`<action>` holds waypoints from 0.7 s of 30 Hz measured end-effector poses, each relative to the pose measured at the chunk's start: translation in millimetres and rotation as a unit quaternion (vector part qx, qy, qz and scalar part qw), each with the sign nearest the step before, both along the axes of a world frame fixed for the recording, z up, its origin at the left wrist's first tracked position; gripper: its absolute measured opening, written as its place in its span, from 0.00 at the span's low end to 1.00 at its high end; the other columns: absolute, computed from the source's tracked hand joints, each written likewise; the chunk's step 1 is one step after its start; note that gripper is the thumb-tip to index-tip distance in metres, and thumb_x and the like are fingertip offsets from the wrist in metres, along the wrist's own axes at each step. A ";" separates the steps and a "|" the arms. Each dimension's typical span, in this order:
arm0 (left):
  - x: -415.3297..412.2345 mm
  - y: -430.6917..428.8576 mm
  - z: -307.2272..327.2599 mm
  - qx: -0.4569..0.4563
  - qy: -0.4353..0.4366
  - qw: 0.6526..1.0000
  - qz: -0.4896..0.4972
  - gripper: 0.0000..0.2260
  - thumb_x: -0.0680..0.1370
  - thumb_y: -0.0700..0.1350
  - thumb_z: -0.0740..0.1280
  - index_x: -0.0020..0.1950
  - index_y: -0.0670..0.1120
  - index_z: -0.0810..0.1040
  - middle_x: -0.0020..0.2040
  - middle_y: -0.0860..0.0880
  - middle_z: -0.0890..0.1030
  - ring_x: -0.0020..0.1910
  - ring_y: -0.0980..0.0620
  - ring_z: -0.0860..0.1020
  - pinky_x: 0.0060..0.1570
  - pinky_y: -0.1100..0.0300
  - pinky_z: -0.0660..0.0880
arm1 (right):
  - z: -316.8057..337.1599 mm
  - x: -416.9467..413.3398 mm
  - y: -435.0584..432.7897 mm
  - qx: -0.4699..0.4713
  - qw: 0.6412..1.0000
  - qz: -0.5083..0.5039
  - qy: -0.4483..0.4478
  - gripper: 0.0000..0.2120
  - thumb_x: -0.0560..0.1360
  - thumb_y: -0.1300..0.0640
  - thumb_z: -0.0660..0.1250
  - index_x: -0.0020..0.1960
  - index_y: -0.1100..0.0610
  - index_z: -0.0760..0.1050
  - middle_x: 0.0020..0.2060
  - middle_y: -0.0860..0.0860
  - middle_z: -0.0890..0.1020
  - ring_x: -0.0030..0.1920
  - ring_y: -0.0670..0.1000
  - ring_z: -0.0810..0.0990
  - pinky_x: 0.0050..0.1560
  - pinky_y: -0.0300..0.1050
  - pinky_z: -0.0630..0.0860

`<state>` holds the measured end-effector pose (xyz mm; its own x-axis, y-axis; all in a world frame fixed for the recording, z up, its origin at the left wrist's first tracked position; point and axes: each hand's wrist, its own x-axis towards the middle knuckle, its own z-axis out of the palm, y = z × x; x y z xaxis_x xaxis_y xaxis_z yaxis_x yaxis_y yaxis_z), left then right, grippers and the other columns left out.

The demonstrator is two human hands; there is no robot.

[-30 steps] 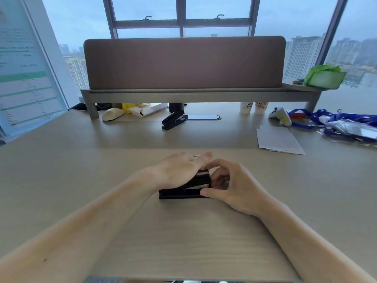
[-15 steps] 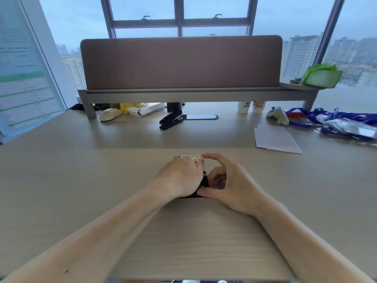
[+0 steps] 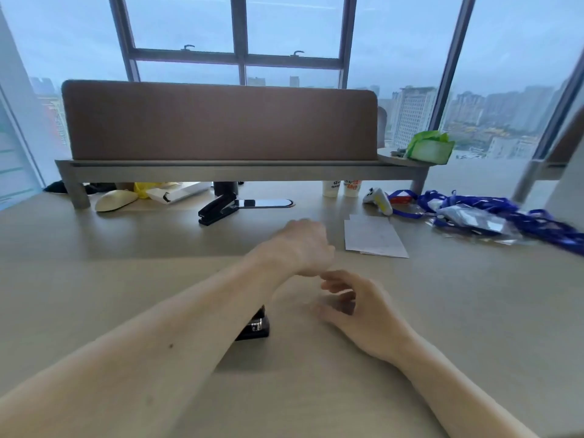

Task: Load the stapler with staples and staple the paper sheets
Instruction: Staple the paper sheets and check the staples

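Wood desk (image 3: 458,327): both hands now off the stapler (image 3: 256,326), which lies under the left forearm. Left hand (image 3: 303,248) has moved near the paper sheets (image 3: 373,237), grip blurred, can't tell. Right hand (image 3: 357,308) loosely curled, empty. Cups (image 3: 343,188) print unreadable.

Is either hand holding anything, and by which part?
The right hand holds nothing; the left hand is blurred, so cannot tell. The stapler lies ungripped.

Blue lanyards (image 3: 493,213), perhaps a mouse (image 3: 115,200)
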<state>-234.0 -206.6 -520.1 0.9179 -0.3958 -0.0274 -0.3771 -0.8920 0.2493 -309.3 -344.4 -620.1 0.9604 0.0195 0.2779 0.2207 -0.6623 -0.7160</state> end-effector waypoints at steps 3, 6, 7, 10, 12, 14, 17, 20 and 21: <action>15.2 -15.1 -30.1 0.064 0.049 0.997 -0.020 0.23 0.85 0.54 0.60 0.76 0.43 0.70 0.76 0.42 0.72 0.73 0.42 0.72 0.70 0.49 0.71 | 1.5 16.3 -40.0 -0.044 0.995 -0.089 -0.001 0.17 0.76 0.43 0.73 0.62 0.48 0.82 0.54 0.42 0.84 0.51 0.40 0.83 0.62 0.46 0.80; 20.0 -20.1 -53.6 0.089 0.035 0.995 -0.025 0.26 0.84 0.59 0.59 0.78 0.47 0.69 0.79 0.45 0.68 0.77 0.43 0.67 0.75 0.47 0.67 | 4.5 41.2 -61.9 -0.108 0.986 -0.130 -0.008 0.17 0.79 0.42 0.68 0.63 0.51 0.81 0.62 0.49 0.82 0.66 0.52 0.77 0.65 0.44 0.70; 21.1 -20.0 -58.0 0.094 0.014 0.995 -0.025 0.26 0.84 0.60 0.58 0.79 0.48 0.68 0.80 0.46 0.67 0.78 0.43 0.66 0.75 0.47 0.66 | 7.1 50.0 -64.5 -0.132 0.983 -0.129 -0.009 0.18 0.80 0.42 0.67 0.63 0.52 0.81 0.64 0.49 0.81 0.68 0.53 0.75 0.65 0.43 0.67; 27.3 -18.4 -58.0 0.100 -0.008 0.994 -0.032 0.26 0.82 0.61 0.58 0.77 0.51 0.71 0.77 0.47 0.70 0.76 0.43 0.68 0.73 0.47 0.69 | 13.3 72.1 -64.7 -0.179 0.976 -0.121 -0.014 0.21 0.81 0.40 0.64 0.65 0.53 0.81 0.70 0.48 0.77 0.73 0.51 0.71 0.71 0.46 0.67; 32.6 -17.5 -53.4 0.114 0.005 0.993 -0.038 0.25 0.82 0.62 0.59 0.76 0.52 0.72 0.76 0.48 0.72 0.74 0.42 0.70 0.71 0.48 0.71 | 13.9 80.8 -62.6 -0.195 0.975 -0.107 -0.007 0.21 0.81 0.40 0.63 0.66 0.51 0.81 0.74 0.48 0.74 0.76 0.50 0.67 0.75 0.49 0.66; 36.5 -17.2 -51.7 0.129 0.005 0.991 -0.042 0.25 0.81 0.62 0.59 0.75 0.54 0.73 0.75 0.49 0.72 0.73 0.43 0.71 0.71 0.48 0.71 | 7.9 84.4 -59.5 -0.224 0.971 -0.083 0.012 0.22 0.82 0.39 0.61 0.69 0.50 0.78 0.76 0.48 0.72 0.78 0.50 0.64 0.78 0.50 0.63; 37.9 -18.3 -53.6 0.131 -0.006 0.990 -0.049 0.25 0.81 0.63 0.58 0.75 0.54 0.73 0.75 0.49 0.72 0.73 0.43 0.72 0.71 0.49 0.71 | 1.9 86.9 -58.3 -0.270 0.960 -0.071 0.034 0.28 0.83 0.38 0.57 0.77 0.50 0.70 0.80 0.49 0.67 0.81 0.50 0.59 0.80 0.50 0.57; 38.1 -20.5 -53.1 0.142 -0.013 0.988 -0.054 0.25 0.81 0.63 0.58 0.75 0.54 0.73 0.75 0.49 0.72 0.74 0.43 0.72 0.71 0.50 0.70 | 1.8 88.2 -59.2 -0.291 0.954 -0.070 0.027 0.30 0.83 0.38 0.56 0.80 0.52 0.66 0.80 0.47 0.67 0.81 0.49 0.59 0.79 0.49 0.56; 38.3 -20.5 -52.4 0.147 -0.012 0.988 -0.053 0.25 0.81 0.64 0.59 0.75 0.54 0.73 0.75 0.49 0.72 0.73 0.43 0.72 0.71 0.51 0.70 | 2.6 87.3 -59.1 -0.294 0.953 -0.071 0.016 0.31 0.83 0.38 0.56 0.80 0.53 0.65 0.80 0.47 0.67 0.81 0.49 0.58 0.79 0.48 0.55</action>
<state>-195.7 -227.1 -572.4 0.8733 -0.4684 -0.1337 -0.4755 -0.8793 -0.0256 -222.0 -403.5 -617.4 0.9727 0.0327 0.2298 0.0837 -0.9728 -0.2159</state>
